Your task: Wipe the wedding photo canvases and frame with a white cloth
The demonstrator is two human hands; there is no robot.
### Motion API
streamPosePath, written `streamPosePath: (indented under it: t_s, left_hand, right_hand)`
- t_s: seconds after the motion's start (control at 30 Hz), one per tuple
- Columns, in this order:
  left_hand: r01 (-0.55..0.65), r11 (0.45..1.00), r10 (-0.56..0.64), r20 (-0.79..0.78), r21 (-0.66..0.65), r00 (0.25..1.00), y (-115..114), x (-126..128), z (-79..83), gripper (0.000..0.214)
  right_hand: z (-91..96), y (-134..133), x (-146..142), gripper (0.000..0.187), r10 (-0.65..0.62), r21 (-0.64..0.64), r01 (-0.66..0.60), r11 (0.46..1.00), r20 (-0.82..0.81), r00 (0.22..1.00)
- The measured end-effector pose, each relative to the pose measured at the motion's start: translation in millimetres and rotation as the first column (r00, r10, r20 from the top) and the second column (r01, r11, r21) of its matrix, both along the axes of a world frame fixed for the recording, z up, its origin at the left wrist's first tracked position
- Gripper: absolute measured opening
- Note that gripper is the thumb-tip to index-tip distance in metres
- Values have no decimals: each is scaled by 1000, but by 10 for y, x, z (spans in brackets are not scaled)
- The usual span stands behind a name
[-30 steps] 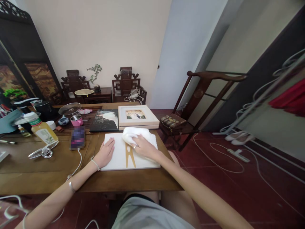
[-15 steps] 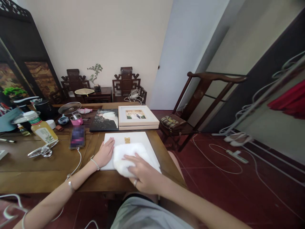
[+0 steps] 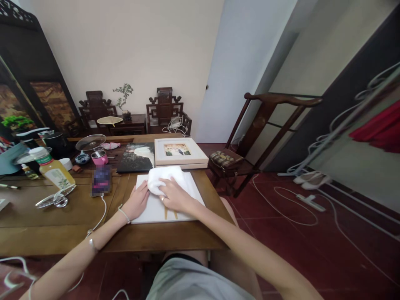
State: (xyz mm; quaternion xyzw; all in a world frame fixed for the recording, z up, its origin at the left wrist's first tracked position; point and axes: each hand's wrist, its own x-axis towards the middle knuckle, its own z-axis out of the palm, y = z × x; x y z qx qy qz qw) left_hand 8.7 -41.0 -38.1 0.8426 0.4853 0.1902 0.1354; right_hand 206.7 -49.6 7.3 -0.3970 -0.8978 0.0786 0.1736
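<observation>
A white panel (image 3: 187, 189) with a tan clothespin-shaped picture lies flat at the near edge of the wooden table (image 3: 46, 221). My right hand (image 3: 175, 196) presses a folded white cloth (image 3: 159, 177) onto the panel's far left part, fingers closed over the cloth. My left hand (image 3: 136, 202) lies flat and open on the panel's left edge, holding it down. Only the lower tips of the picture show below my right hand.
Behind the panel lie a white framed picture (image 3: 180, 151) and a dark canvas (image 3: 136, 157). A phone (image 3: 101, 180) with a cable, a juice bottle (image 3: 53, 170), a pink cup (image 3: 99, 157) and other items fill the left. A wooden chair (image 3: 250, 141) stands at the right.
My right hand swept the cloth from the panel's far end down to its near edge, then back up to the far left. My left hand stayed in place.
</observation>
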Motion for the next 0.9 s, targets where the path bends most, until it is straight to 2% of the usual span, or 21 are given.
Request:
streamPosePath:
  t_s: [0.23,0.33,0.43,0.57,0.73,0.8,0.9]
  left_hand:
    - [8,1000,-8,-32,12,999,20,-44,-62,47]
    - [7,1000,-7,-34,-9,999,25,-52,-56,48]
    - [-5,1000,5,28,-19,1000,33,-43,-40,46]
    - [-88,995,94,227,-36,969,43,-24,19,47]
    - [-243,968,241,528,-68,814,45,-28,123,50]
    - [-268,959,268,611,-93,745,53,-32,133,52]
    - [-272,955,277,678,-118,680,66,-31,118,53]
  right_hand:
    - [64,-766,130,22,70,-95,-72,993,-27,997]
    - [101,-926,155,19,103,-111,-108,988,-45,994]
    - [95,-825,174,21,92,-106,-95,990,-32,995]
    - [72,-411,145,30,16,-54,-16,998,-8,1000]
    - [82,-2,-49,27,-73,-12,74,997,36,997]
    - [79,11,-135,26,-45,-8,45,999,55,997]
    - [98,-140,-201,25,128,-13,-127,992,64,990]
